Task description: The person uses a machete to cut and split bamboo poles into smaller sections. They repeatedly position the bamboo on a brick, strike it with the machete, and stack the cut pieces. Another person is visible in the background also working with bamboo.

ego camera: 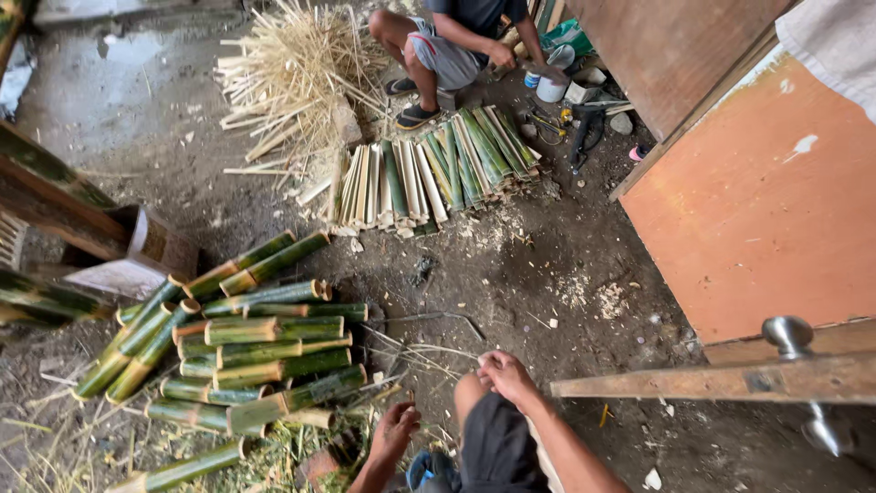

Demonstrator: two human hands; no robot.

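Bamboo tubes (246,351), cut green lengths with pale ends, lie stacked on the dirt just to the left of the left hand (394,432), the closest of them almost at its fingertips. That hand hangs low with fingers curled loosely downward, holding nothing that can be made out. The right hand (505,376) rests on the person's knee, fingers bent over it and closed on nothing. Thin slivers (415,351) trail across the ground between the stack and the right hand (a few run right up to its knuckles). Below the left hand, green shavings (292,452) litter the floor.

Well ahead of both hands, a row of split slats (429,173) lies fanned out, with a heap of pale strips (301,73) beyond and to its left. Another person (452,46) crouches behind the slats, beside a white cup (552,87) and dark tools (584,132). To the right of the right hand, a wooden rail (712,382) crosses near it, under an orange board (766,210).
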